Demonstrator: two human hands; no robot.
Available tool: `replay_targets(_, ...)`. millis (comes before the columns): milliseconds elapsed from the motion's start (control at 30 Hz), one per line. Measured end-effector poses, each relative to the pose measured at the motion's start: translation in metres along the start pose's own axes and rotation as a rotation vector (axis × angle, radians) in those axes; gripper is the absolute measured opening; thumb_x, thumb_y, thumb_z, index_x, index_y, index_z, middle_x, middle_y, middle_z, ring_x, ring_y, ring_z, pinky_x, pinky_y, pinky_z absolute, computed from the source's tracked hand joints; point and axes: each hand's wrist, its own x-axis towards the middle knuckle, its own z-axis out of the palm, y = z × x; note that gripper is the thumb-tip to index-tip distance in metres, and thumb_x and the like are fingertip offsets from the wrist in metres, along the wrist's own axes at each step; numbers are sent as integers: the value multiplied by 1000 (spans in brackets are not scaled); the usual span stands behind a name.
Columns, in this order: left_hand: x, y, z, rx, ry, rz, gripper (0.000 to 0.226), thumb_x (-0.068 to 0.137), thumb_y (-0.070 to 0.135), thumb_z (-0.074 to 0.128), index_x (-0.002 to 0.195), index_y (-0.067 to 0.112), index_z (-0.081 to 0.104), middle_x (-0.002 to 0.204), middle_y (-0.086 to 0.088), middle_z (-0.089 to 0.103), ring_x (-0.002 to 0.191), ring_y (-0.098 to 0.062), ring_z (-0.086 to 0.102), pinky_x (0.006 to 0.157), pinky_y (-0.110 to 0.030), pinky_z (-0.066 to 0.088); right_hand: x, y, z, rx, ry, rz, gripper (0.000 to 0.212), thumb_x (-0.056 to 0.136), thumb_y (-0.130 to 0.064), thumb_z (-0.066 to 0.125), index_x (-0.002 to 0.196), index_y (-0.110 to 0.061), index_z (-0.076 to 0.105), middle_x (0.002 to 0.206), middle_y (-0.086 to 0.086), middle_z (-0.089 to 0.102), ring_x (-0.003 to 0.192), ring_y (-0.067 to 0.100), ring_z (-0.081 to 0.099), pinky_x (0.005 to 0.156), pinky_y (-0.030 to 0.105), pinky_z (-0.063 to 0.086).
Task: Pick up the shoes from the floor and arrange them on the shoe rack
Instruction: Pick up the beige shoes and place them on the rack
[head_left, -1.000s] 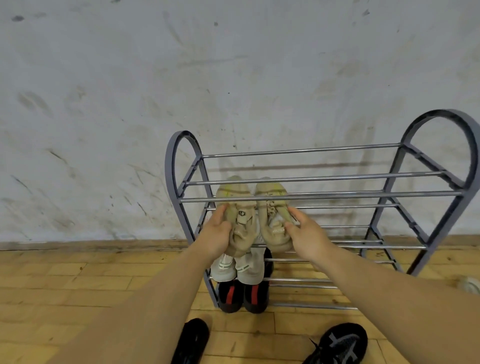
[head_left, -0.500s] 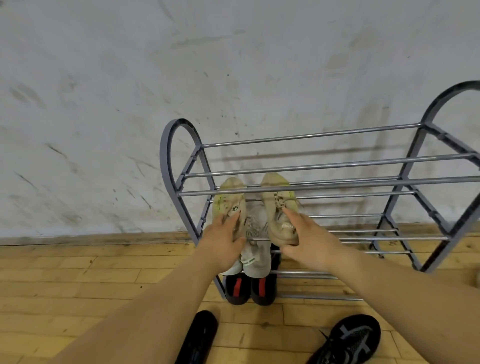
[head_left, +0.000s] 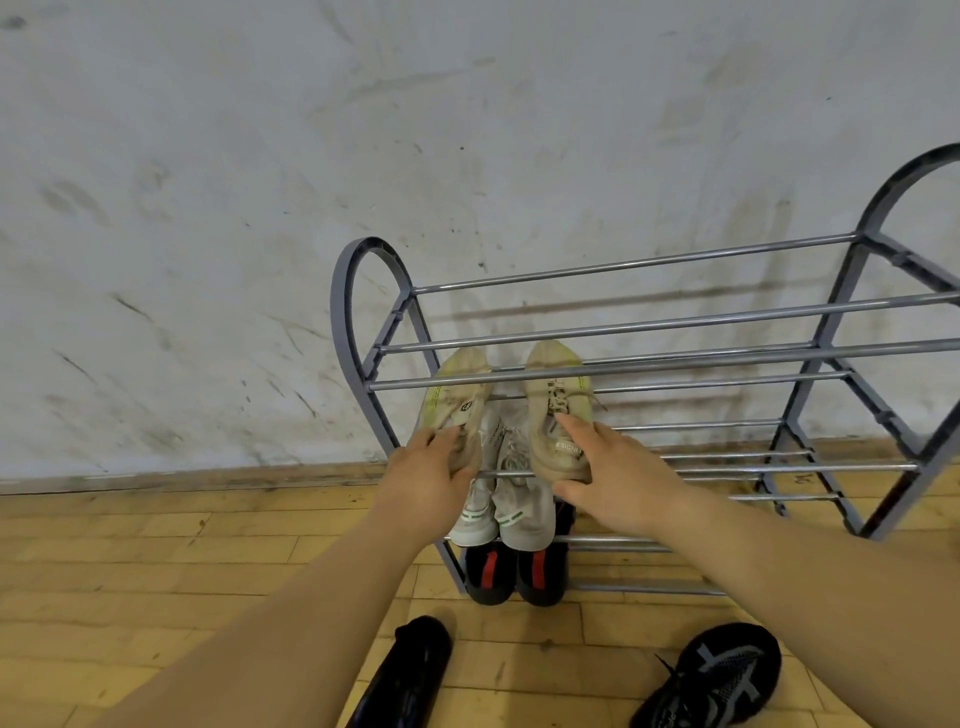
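Observation:
A grey metal shoe rack (head_left: 623, 327) stands against the wall. At its left end, two beige sneakers lie on an upper tier, toes toward the wall. My left hand (head_left: 431, 467) grips the heel of the left beige sneaker (head_left: 457, 400). My right hand (head_left: 613, 467) holds the heel of the right beige sneaker (head_left: 556, 410). Below them sit a pair of white sneakers (head_left: 506, 499), and under those a black pair with red stripes (head_left: 514, 569).
On the wooden floor in front of the rack lie a glossy black shoe (head_left: 410, 670) at the bottom centre and a black knit sneaker (head_left: 722, 675) at the bottom right. The rack's tiers to the right hold nothing. A scuffed white wall (head_left: 260, 208) backs the rack.
Both hands have pushed the beige sneakers farther onto the tier and spread them apart. The view has shifted left and down, so the rack sits more to the right.

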Motion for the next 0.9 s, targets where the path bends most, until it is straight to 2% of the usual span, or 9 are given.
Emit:
replay_targets(67, -3, -4, -3, -31, -25, 24, 61, 106, 31, 47, 163, 24, 29, 168, -10, 24, 152, -37, 28, 123, -43, 27, 5, -7, 5, -20, 20, 13, 92, 90, -69, 54, 162, -41, 4, 166, 1, 29, 146, 32, 38, 113, 53, 39)
replay_targets(167, -8, -6, -4, -13, -4, 59, 59, 107, 24, 44, 163, 24, 28, 168, -11, 24, 151, -37, 30, 122, -42, 29, 15, -25, 15, 25, 29, -9, 93, 90, -67, 57, 164, -38, 8, 167, 0, 29, 146, 31, 38, 114, 50, 39)
replay_targets(400, -11, -9, -2, -27, -6, 26, 57, 109, 28, 44, 163, 25, 27, 171, -9, 18, 155, -34, 24, 124, -42, 26, 23, -43, 30, -10, 48, -36, 87, 92, -69, 53, 162, -39, 11, 166, -3, 30, 145, 26, 43, 109, 50, 44)
replay_targets(533, -14, -5, -6, -48, -7, 36, 60, 108, 31, 48, 163, 24, 26, 170, -7, 22, 153, -33, 28, 123, -41, 26, 20, -39, 18, 50, -46, -63, 95, 94, -63, 58, 164, -37, 0, 171, 1, 21, 151, 26, 36, 116, 44, 39)
replay_targets(633, -18, -1, -13, -65, -28, 19, 69, 102, 34, 55, 163, 22, 26, 168, -9, 24, 151, -34, 31, 122, -42, 30, 5, -34, -3, 127, -101, -73, 104, 92, -57, 66, 165, -34, -5, 171, 3, 22, 152, 25, 34, 120, 37, 34)
replay_targets(733, -27, 10, -26, -85, 17, -17, 71, 97, 38, 58, 161, 22, 30, 155, -13, 31, 138, -39, 42, 113, -45, 41, -24, -24, -26, -1, -23, -107, 94, 93, -53, 65, 165, -29, 9, 169, 2, 28, 150, 24, 35, 119, 39, 34)
replay_targets(800, -39, 25, -33, -71, 56, 27, 67, 95, 39, 59, 156, 22, 36, 142, -10, 37, 129, -36, 47, 104, -40, 45, -45, -16, -42, -31, -6, -100, 82, 95, -48, 67, 161, -25, 24, 161, 2, 40, 141, 21, 43, 110, 34, 38)
replay_targets(900, -62, 54, -35, -14, 38, 183, 60, 96, 42, 60, 151, 26, 41, 137, -5, 39, 125, -28, 46, 94, -34, 41, -74, 0, -60, -75, -148, -56, 67, 95, -49, 67, 152, -25, 41, 145, 1, 55, 116, 17, 54, 92, 30, 44)
